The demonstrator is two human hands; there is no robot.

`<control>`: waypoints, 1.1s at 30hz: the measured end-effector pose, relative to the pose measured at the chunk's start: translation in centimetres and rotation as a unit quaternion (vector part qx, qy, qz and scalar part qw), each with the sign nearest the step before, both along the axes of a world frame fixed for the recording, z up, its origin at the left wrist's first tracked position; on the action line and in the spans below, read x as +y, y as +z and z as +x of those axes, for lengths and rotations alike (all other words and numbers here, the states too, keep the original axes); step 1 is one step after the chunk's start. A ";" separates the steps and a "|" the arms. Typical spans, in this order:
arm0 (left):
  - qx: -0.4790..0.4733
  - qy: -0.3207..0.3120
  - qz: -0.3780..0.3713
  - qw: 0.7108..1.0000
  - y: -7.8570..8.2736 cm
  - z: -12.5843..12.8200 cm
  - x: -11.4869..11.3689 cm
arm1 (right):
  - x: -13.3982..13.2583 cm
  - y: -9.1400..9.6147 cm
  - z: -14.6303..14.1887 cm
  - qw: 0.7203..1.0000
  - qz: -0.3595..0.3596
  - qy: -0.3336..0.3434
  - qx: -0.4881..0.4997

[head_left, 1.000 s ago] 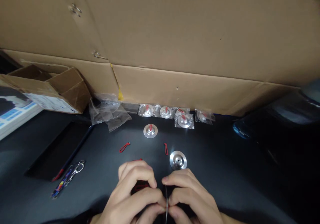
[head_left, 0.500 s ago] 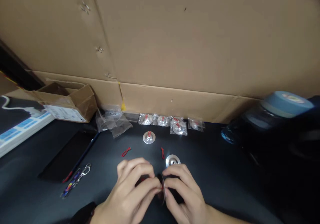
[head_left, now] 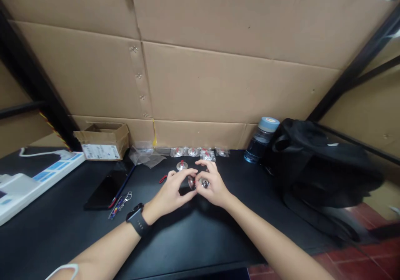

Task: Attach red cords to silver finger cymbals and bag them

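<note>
Both my hands meet over the black table (head_left: 187, 238). My left hand (head_left: 173, 190), with a black watch on its wrist, and my right hand (head_left: 212, 186) pinch a small silver disc (head_left: 191, 183) held on edge between their fingertips. A second silver disc (head_left: 205, 183) lies right by my right fingers. Another disc with a red loop (head_left: 181, 166) lies just beyond. A loose red cord loop (head_left: 162, 179) rests left of my left hand. Several bagged discs (head_left: 200, 151) line the cardboard wall.
A cardboard wall (head_left: 218, 80) backs the table. At the left are a small open carton (head_left: 104, 140), empty plastic bags (head_left: 145, 157), a black phone (head_left: 104, 186), a pen, a lanyard with keys (head_left: 120, 201) and a white power strip (head_left: 34, 180). A blue-capped bottle (head_left: 261, 140) and a black backpack (head_left: 318, 167) stand right.
The camera has pulled back and up, so the hands look smaller and farther away; both forearms, the bottle and the backpack now show. The hands stay together on the small disc.
</note>
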State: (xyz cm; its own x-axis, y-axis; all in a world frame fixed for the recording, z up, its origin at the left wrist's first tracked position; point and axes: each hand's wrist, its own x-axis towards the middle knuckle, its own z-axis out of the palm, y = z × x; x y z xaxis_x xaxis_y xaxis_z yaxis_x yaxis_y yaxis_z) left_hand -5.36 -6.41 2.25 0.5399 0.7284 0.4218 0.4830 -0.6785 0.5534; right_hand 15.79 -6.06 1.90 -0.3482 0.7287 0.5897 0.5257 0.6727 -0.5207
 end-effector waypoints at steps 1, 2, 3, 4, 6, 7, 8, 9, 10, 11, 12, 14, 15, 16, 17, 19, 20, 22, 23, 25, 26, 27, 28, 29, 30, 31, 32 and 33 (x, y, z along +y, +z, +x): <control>0.000 0.013 -0.003 1.000 0.1 0.0 0.2 | 0.3 0.1 0.0 1.000 -0.010 -0.002 0.000; 0.000 0.022 -0.004 1.000 0.2 0.1 0.3 | 0.6 0.1 -0.1 1.000 -0.019 -0.006 0.003; 0.000 0.027 -0.003 1.000 0.2 0.1 0.5 | 0.9 0.1 -0.1 1.000 -0.025 -0.010 0.007; 0.000 0.029 -0.002 1.000 0.2 0.2 0.6 | 1.1 0.0 -0.1 0.999 -0.028 -0.013 0.012; 0.006 0.022 -0.002 1.000 -0.1 0.4 0.8 | 1.3 -0.3 0.1 0.999 -0.032 -0.014 0.021; 0.014 0.012 -0.004 1.000 -0.3 0.5 0.8 | 1.3 -0.4 0.3 0.999 -0.033 -0.010 0.021; 0.026 0.000 -0.005 1.000 -0.5 0.5 0.8 | 1.2 -0.5 0.5 0.999 -0.035 -0.002 0.017; 0.040 -0.009 -0.004 0.999 -0.7 0.5 0.9 | 1.1 -0.5 0.8 0.999 -0.036 0.009 0.006; 0.056 -0.015 -0.004 0.998 -0.8 0.4 0.9 | 1.0 -0.4 1.2 0.999 -0.037 0.023 -0.010; 0.072 -0.018 -0.002 0.997 -0.9 0.3 1.0 | 0.9 -0.3 1.6 0.998 -0.038 0.039 -0.032; 0.086 -0.016 0.002 0.996 -1.0 0.1 1.1 | 0.7 -0.1 2.1 0.996 -0.041 0.055 -0.057; 0.109 -0.011 0.008 0.994 -1.0 -0.5 1.5 | 0.5 0.3 3.0 0.989 -0.059 0.086 -0.105; 0.119 -0.010 0.009 0.993 -1.0 -0.8 1.8 | 0.4 0.5 3.4 0.984 -0.072 0.103 -0.124; 0.126 -0.011 0.010 0.992 -1.0 -1.1 2.0 | 0.4 0.7 3.7 0.979 -0.087 0.119 -0.142; 0.132 -0.014 0.010 0.991 -1.0 -1.3 2.3 | 0.3 0.8 4.0 0.975 -0.098 0.133 -0.151; 0.137 -0.018 0.009 0.990 -1.1 -1.6 2.6 | 0.3 1.0 4.3 0.971 -0.107 0.148 -0.154; 0.137 -0.018 0.010 0.990 -1.1 -1.8 2.6 | 0.3 1.1 4.4 0.971 -0.107 0.151 -0.149; 0.139 -0.017 0.012 0.990 -0.9 -2.0 2.6 | 0.2 1.1 4.3 0.973 -0.107 0.155 -0.136; 0.142 -0.017 0.012 0.990 -0.7 -2.2 2.5 | 0.1 1.1 4.2 0.973 -0.109 0.158 -0.130; 0.153 -0.019 0.011 0.988 -0.1 -2.6 2.3 | 0.0 1.0 4.0 0.971 -0.119 0.165 -0.127; 0.162 -0.025 0.007 0.986 0.1 -2.8 2.2 | -0.1 0.9 3.9 0.969 -0.126 0.170 -0.129; 0.171 -0.033 0.001 0.985 0.3 -3.0 2.1 | -0.2 0.9 3.8 0.966 -0.131 0.176 -0.133; 0.180 -0.044 -0.006 0.983 0.4 -3.1 2.0 | -0.3 0.9 3.7 0.964 -0.137 0.182 -0.137; 0.187 -0.056 -0.014 0.981 0.4 -3.2 1.9 | -0.4 1.0 3.7 0.962 -0.142 0.187 -0.141; 0.191 -0.066 -0.020 0.979 0.4 -3.2 1.9 | -0.5 1.0 3.8 0.960 -0.146 0.190 -0.145; 0.192 -0.073 -0.026 0.978 0.3 -3.2 1.8 | -0.5 1.1 3.9 0.958 -0.151 0.191 -0.149; 0.191 -0.076 -0.029 0.978 0.3 -3.1 1.8 | -0.5 1.3 4.0 0.957 -0.157 0.188 -0.153; 0.188 -0.075 -0.030 0.979 0.3 -3.1 1.7 | -0.4 1.4 4.2 0.957 -0.162 0.180 -0.158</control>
